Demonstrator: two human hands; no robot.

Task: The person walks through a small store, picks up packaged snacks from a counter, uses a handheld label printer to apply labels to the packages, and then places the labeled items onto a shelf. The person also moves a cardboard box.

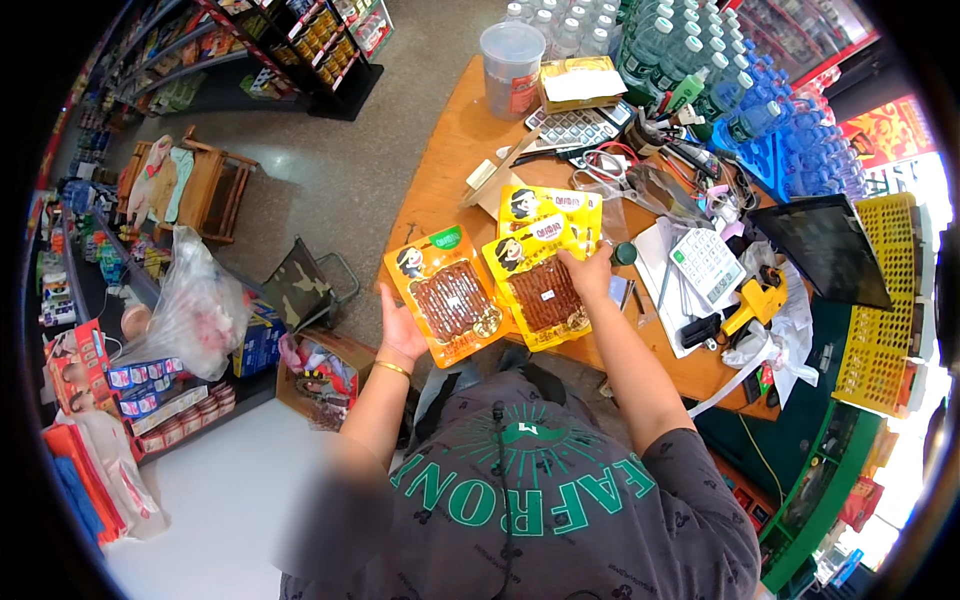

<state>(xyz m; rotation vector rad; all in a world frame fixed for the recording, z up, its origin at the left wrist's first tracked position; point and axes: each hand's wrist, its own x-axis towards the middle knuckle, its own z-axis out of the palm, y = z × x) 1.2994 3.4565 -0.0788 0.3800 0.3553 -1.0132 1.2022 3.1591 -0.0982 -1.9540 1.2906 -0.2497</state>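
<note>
My left hand point(402, 325) is closed on the edge of an orange snack packet point(450, 295) with a green corner and a window showing brown strips. My right hand point(588, 275) grips a yellow snack packet point(540, 290) of like design, thumb on its front. The two packets are held side by side, tilted toward me, and the yellow one meets the orange one's right edge. Just beyond them, more yellow packaging point(550, 203) lies on the wooden table point(425, 195), partly covered by the packet in my right hand. A gold bangle circles my left wrist.
Cluttering the table are a clear plastic tub point(512, 70), a tissue box point(582, 82), a white calculator point(707, 268), a yellow tool point(755, 305) and a dark monitor point(825, 245). Bottled water point(655, 45) stands beyond. Stocked shelves point(190, 60) and a wooden stool point(205, 190) are leftward.
</note>
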